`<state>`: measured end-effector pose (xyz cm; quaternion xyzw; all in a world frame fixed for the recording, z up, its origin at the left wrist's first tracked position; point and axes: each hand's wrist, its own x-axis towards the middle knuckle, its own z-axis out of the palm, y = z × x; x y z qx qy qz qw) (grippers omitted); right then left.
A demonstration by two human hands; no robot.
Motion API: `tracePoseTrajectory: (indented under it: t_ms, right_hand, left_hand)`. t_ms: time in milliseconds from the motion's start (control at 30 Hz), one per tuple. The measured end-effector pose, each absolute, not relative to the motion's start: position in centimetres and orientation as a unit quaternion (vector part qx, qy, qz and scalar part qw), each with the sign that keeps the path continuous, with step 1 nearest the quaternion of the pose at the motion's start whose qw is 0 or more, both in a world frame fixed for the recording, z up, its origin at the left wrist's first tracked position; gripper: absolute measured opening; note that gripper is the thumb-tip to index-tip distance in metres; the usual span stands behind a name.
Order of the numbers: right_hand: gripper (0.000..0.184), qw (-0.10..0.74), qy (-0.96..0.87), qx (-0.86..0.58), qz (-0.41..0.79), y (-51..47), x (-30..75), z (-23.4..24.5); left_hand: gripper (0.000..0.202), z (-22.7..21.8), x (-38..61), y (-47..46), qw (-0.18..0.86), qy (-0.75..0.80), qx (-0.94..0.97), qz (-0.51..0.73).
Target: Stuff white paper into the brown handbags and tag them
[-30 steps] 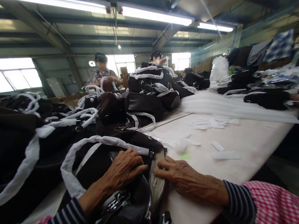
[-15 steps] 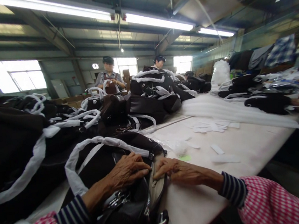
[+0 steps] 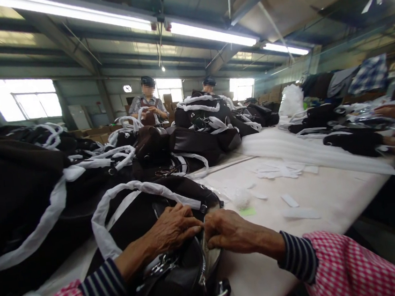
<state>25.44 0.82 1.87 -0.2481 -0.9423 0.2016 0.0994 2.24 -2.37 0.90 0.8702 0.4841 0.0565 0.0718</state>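
A dark bag (image 3: 172, 289) is laid on the near part of the desk (image 3: 264, 277), its zipped mouth spread along the side where the desk is bare. At that mouth the right hand (image 3: 224, 232) has been curled more tightly than half a second ago, when its fingers were stretched across the beige lining (image 3: 212, 261). The small zip pull on the lining, visible then, is now covered by the knuckles. From this it may be judged that the work is centred on the inside of the bag; whether the pull is pinched cannot be told.

The left hand (image 3: 174, 228) has been kept on top of the bag, palm down, fingers held together with their tips at the zip (image 3: 201, 277). The bag seems to be steadied by it, though whether any edge is gripped cannot be seen. The two hands have been brought almost fingertip to fingertip.

Behind the left hand, the bag's white-wrapped handle (image 3: 101, 224) is left standing in a loop. Beyond the bag, more bags (image 3: 205, 140) are heaped.
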Motion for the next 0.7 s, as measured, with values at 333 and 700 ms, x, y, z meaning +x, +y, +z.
tracePoseTrajectory:
  t_ms: [333, 700]
  right_hand:
    - [0.015, 0.006, -0.937, -0.221, 0.273, 2.1, 24.8, 2.3]
    - [0.011, 0.102, -0.97, -0.179, 0.13, -0.3, 25.8, 0.6]
  left_hand:
    - [0.025, 1.4, 3.0, -2.7, 0.046, 0.498, 0.866, 0.026]
    - [0.036, 2.5, 1.3, -0.5, -0.098, 0.418, 0.901, 0.059]
